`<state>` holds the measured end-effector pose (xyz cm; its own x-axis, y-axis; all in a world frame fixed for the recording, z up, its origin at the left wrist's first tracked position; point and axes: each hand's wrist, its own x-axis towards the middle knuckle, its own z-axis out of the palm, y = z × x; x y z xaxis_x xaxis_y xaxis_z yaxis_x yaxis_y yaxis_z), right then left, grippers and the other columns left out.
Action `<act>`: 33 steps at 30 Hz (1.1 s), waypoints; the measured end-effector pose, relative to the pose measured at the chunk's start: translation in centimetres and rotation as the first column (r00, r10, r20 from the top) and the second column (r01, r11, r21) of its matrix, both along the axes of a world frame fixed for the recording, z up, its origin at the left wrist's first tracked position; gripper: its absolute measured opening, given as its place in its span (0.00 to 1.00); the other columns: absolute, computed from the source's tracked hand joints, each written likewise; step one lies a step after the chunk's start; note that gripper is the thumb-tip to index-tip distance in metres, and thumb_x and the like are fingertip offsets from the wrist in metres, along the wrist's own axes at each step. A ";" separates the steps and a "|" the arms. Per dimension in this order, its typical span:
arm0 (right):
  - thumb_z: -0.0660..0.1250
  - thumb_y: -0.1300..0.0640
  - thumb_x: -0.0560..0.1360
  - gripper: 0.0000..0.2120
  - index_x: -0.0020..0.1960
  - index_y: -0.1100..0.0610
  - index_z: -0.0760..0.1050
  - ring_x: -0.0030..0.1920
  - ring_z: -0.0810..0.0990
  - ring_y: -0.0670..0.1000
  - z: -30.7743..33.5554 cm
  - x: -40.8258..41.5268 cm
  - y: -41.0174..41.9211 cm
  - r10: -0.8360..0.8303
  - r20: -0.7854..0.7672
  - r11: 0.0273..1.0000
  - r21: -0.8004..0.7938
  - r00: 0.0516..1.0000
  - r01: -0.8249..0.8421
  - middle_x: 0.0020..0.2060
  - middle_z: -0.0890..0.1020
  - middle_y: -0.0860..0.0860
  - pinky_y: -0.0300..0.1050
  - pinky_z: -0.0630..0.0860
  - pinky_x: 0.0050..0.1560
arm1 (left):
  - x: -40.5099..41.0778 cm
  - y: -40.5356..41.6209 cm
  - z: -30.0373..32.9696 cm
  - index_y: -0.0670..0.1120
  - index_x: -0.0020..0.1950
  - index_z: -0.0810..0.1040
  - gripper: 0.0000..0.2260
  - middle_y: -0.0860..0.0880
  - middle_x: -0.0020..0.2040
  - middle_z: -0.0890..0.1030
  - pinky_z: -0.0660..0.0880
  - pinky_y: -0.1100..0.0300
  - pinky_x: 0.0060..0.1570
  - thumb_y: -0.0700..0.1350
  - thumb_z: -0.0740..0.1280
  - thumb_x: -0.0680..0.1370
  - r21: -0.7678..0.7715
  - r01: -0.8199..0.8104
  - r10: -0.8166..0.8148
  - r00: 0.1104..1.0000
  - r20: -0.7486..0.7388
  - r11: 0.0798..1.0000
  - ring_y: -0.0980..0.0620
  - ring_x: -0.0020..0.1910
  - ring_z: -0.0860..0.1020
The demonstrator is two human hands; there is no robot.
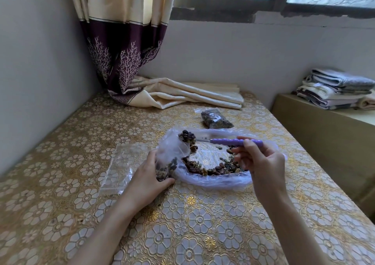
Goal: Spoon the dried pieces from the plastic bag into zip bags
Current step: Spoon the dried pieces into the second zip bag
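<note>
The dried pieces [211, 168] are lying in the open plastic bag [219, 180] on the worktop [192, 224], and a heaped spoon [187, 136] is hanging over the zip bag [168, 163]. The right hand [261, 163] is pinching the purple handle; the left hand [150, 175] is gripping the part-filled zip bag's mouth. If that limp mouth is sagging shut, the overloaded spoon could be spilling pieces back out.

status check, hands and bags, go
Right hand shut on purple spoon, loaded. Left hand holds part-filled zip bag open. Plastic bag still holds pieces. Nothing in the way.
</note>
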<state>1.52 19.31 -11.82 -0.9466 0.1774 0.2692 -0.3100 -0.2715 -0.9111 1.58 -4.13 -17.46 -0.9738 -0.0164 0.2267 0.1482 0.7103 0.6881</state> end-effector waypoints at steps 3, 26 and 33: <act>0.62 0.67 0.76 0.07 0.45 0.61 0.79 0.29 0.79 0.46 -0.3 0.4 -0.9 0.077 -0.050 0.990 0.122 0.996 -0.071 0.31 0.83 0.54 0.34 0.74 0.30 | 0.1 0.1 0.0 0.51 0.67 0.59 0.33 0.50 0.65 0.72 0.69 0.59 0.59 0.49 0.74 0.69 0.023 -0.001 0.001 1.000 0.017 1.000 0.51 0.62 0.72; 0.60 0.70 0.76 0.10 0.46 0.60 0.78 0.30 0.76 0.45 -1.3 -1.2 0.8 -0.016 0.007 0.999 -0.049 1.000 0.016 0.30 0.80 0.51 0.34 0.73 0.30 | 0.2 -0.2 0.0 0.58 0.52 0.66 0.20 0.62 0.44 0.75 0.69 0.76 0.31 0.47 0.74 0.69 0.176 -0.012 0.024 0.997 -0.070 0.984 0.70 0.38 0.75; 0.65 0.63 0.75 0.09 0.43 0.51 0.79 0.32 0.78 0.49 -2.7 -1.6 0.9 -0.204 -0.009 0.906 0.376 0.979 0.192 0.31 0.80 0.51 0.46 0.76 0.36 | 0.9 -0.2 1.8 0.48 0.49 0.76 0.21 0.47 0.43 0.82 0.77 0.56 0.38 0.55 0.71 0.61 0.712 -0.095 0.162 0.986 -0.027 0.696 0.48 0.40 0.81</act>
<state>-0.07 20.17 -14.55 -0.9112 0.2540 0.3244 -0.2930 0.1540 -0.9436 2.49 -4.37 -15.64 -0.9286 -0.3278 0.1738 0.1711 0.0372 0.9845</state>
